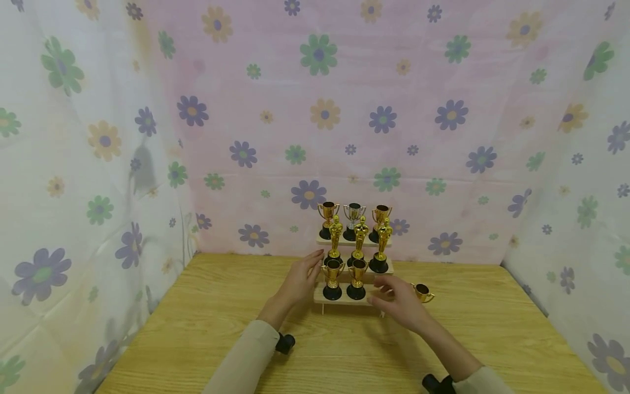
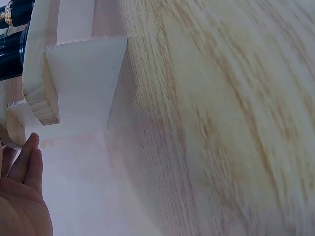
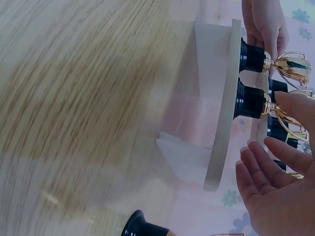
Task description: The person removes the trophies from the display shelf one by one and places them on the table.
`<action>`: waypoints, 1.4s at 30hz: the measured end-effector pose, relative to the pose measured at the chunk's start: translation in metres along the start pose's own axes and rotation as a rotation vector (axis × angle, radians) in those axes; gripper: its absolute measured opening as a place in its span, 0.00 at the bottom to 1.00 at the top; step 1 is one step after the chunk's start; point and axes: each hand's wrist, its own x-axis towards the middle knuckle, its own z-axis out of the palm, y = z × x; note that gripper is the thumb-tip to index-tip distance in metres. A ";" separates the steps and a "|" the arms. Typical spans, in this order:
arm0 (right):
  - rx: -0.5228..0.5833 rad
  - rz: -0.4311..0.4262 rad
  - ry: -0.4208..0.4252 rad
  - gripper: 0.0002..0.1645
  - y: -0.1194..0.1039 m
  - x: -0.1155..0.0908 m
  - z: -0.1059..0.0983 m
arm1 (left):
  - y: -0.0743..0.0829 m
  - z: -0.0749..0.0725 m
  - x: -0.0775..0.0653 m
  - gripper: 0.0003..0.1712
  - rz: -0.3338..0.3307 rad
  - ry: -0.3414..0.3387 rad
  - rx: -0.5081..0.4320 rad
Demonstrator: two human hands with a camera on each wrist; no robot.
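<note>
**Room in front, crowded behind**

We have room over the tabletop (image 1: 339,353) before the stand (image 1: 344,301). Behind its two front cups (image 1: 357,271), statuettes (image 1: 360,239) block our reach; right of our right hand (image 1: 401,303), a gold cup (image 1: 422,293) stands in the way.

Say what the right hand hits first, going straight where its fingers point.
Probably the right gold cup on the front tier, though the depth between is hard to judge.
</note>
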 end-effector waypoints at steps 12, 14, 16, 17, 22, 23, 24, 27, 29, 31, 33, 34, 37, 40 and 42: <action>0.021 -0.008 0.044 0.23 -0.004 0.010 0.014 | -0.001 0.001 0.000 0.22 -0.013 0.005 -0.012; 0.036 0.007 0.051 0.23 -0.003 0.011 0.017 | -0.001 0.001 0.000 0.22 -0.012 0.002 -0.013; 0.041 0.029 0.061 0.22 -0.002 0.013 0.021 | -0.002 0.002 -0.001 0.22 -0.008 0.003 -0.015; 0.040 0.035 0.067 0.22 -0.001 0.014 0.023 | -0.002 0.002 -0.001 0.22 -0.005 0.003 -0.014; 0.014 0.050 0.098 0.21 -0.002 0.018 0.029 | -0.002 0.002 -0.001 0.22 -0.001 0.001 -0.024; 0.008 0.053 0.102 0.21 -0.003 0.019 0.030 | -0.003 0.002 -0.001 0.22 0.001 0.001 -0.024; 0.001 0.056 0.106 0.20 -0.003 0.020 0.031 | -0.002 0.001 -0.001 0.22 -0.001 0.000 -0.028; -0.017 0.048 0.114 0.18 -0.003 0.024 0.033 | -0.002 0.001 0.000 0.22 0.000 -0.002 -0.031; -0.030 0.036 0.119 0.16 -0.002 0.026 0.035 | -0.002 0.001 0.000 0.23 0.000 -0.004 -0.034; -0.040 0.024 0.122 0.12 -0.001 0.027 0.037 | -0.002 0.001 0.000 0.23 -0.001 -0.006 -0.034; -0.047 0.022 0.122 0.10 0.000 0.028 0.039 | -0.003 0.001 0.000 0.23 0.000 -0.008 -0.032; -0.049 0.022 0.123 0.09 0.001 0.029 0.039 | -0.003 0.000 0.000 0.23 -0.003 -0.011 -0.030; -0.046 0.031 0.120 0.09 0.001 0.029 0.042 | -0.003 0.001 0.000 0.23 -0.009 -0.015 -0.028; -0.038 0.044 0.124 0.09 0.000 0.030 0.043 | -0.003 0.000 0.000 0.23 -0.013 -0.016 -0.031; -0.030 0.054 0.125 0.09 -0.001 0.030 0.044 | -0.003 0.001 -0.001 0.23 -0.015 -0.014 -0.033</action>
